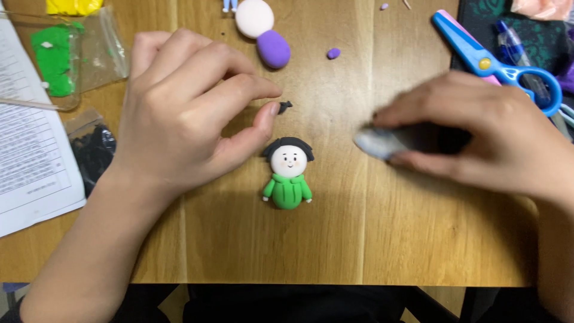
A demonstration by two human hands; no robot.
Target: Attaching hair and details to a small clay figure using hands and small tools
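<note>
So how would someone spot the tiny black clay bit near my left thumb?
Start at the little clay figure in green, mid-table. Just above its black hair, at the left hand's thumb tip, lies the black clay bit. It is far smaller and darker than the purple and white lumps beyond it.

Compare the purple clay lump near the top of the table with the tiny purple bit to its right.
The purple clay lump is far bigger than the tiny purple bit. The lump is an egg shape touching a white clay ball; the bit is a small flattish blob lying alone on the wooden table. Both share the same purple colour, and neither hand touches them.
</note>
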